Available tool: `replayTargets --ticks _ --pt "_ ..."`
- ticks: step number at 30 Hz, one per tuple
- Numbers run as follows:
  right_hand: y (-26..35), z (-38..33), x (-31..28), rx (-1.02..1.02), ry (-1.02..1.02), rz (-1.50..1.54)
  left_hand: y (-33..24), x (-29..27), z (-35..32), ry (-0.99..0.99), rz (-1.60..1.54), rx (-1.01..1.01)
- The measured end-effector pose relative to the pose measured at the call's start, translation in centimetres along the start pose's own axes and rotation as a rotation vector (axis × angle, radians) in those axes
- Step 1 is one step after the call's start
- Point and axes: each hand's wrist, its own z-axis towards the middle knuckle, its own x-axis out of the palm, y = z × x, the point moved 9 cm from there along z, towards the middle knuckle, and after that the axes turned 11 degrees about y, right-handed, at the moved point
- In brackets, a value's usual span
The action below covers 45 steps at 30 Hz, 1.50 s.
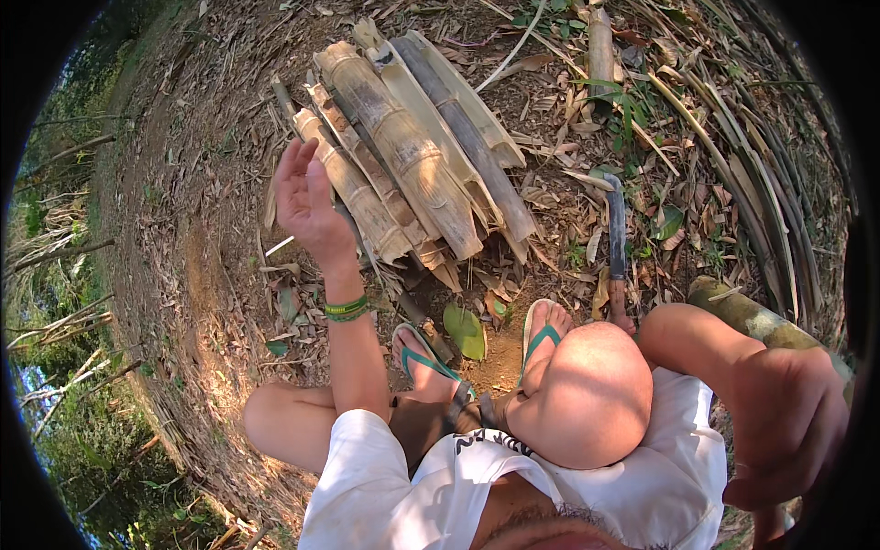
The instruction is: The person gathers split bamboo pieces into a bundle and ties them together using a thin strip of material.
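Note:
I sit on the ground with my knees up and green flip-flops on my feet. My left hand [304, 194] is raised, open and empty, palm turned toward me, hovering at the near left edge of a pile of split bamboo slats [412, 151]; a green band is on its wrist. My right hand [790, 431] is at the lower right, fingers curled over the end of a thick green bamboo pole [747, 316]. A long machete [616, 243] with a brown handle lies on the leaves beyond my right knee, untouched.
Dry leaves and bamboo husks cover the ground. Long thin bamboo strips [752, 165] fan across the upper right. A short bamboo stub [600, 46] stands at the back. A bare dirt path [174, 211] runs along the left, with bushes beyond.

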Motion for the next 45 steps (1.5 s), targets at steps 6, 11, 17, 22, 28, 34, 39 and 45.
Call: replayTargets --ticks 6,11,17,22,28,34,39,45 --pt "-0.4 0.1 0.2 0.009 -0.020 -0.053 -29.2 -1.6 -9.5 0.344 -1.080 1.093" --pt "-1.1 -0.2 -0.6 -0.010 -0.189 -0.156 -28.0 0.8 -16.4 -0.049 -0.100 1.212" --pt "-5.3 -7.4 -11.2 0.542 -0.259 -0.392 -24.8 -0.1 -18.3 -0.125 -0.308 1.231" --pt "-4.7 -35.5 -32.1 1.779 -0.199 -1.411 -23.3 3.1 -15.7 0.118 -0.343 1.132" --pt "7.0 -44.0 -38.4 2.113 -0.279 -2.203 -22.0 9.0 -12.5 0.598 -0.045 0.911" --pt "16.8 -45.4 -46.0 1.689 -0.831 -1.305 -13.3 13.7 -7.3 0.817 0.295 0.644" --pt "18.9 -46.6 -45.6 2.499 -0.037 -1.865 -6.8 15.1 -3.3 0.801 0.450 0.482" --pt "21.7 -49.0 -46.3 2.694 0.102 -1.588 -2.3 16.2 -1.3 0.929 0.595 0.380"
